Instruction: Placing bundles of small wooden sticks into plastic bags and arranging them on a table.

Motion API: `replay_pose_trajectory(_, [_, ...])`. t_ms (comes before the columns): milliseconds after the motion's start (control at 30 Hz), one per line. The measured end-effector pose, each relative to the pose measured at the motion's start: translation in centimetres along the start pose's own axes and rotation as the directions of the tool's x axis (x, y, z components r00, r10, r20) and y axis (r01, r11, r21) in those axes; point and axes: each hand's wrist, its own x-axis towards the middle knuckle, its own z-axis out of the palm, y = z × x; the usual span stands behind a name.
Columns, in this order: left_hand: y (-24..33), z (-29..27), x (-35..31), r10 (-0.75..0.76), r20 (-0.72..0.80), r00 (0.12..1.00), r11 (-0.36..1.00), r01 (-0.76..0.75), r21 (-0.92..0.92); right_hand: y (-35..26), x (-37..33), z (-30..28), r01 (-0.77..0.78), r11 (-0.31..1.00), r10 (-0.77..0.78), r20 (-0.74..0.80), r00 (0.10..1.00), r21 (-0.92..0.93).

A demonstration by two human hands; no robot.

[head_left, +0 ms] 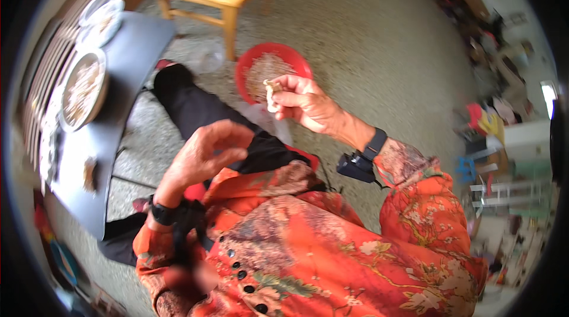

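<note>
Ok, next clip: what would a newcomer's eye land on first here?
The right hand, raised mid-frame, pinches a small pale peeled piece above a round red plastic basin of brownish bits on the floor. The left hand hovers curled and empty over the bright orange floral jacket. At left, a round metal bowl sits on a dark grey table.

Red bowl [272, 68] on speckled floor [367, 44]

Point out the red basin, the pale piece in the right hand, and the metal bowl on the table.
red basin [299, 59]: head view, right rim.
pale piece [271, 99]: head view, its middle.
metal bowl [102, 93]: head view, right rim.
</note>
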Motion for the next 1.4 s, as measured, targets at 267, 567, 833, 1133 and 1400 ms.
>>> replay_pose_trajectory(267, [4.8, -0.3, -5.2, -0.004, -0.536, 0.844, 0.797, -0.321, -0.512, -3.5, 2.7, 13.7, 0.162, 0.882, -0.127, 0.108, 0.986, -0.442])
replay_pose_trajectory(567, [4.1, -4.2, -10.1, 0.051, -0.778, 0.626, 0.676, -0.595, -0.435, -1.5, 5.9, 22.3, 0.194, 0.877, -0.095, 0.238, 0.967, -0.44])
replay_pose_trajectory(833, [3.5, -5.9, -13.6, -0.029, -0.823, 0.567, 0.474, -0.717, -0.511, -0.8, 8.4, 23.3, 0.073, 0.971, -0.007, 0.28, 0.96, -0.226])
replay_pose_trajectory(1133, [4.4, -5.2, -13.5, -0.16, -0.904, 0.396, 0.841, -0.424, -0.335, 0.0, 9.1, 24.5, 0.027, 0.854, 0.181, 0.347, 0.92, -0.519])
replay_pose_trajectory(1400, [3.5, -6.6, -15.4, -0.201, -0.863, 0.463, 0.649, -0.597, -0.471, -1.0, 9.4, 24.6, -0.083, 0.89, 0.244, 0.315, 0.917, -0.448])
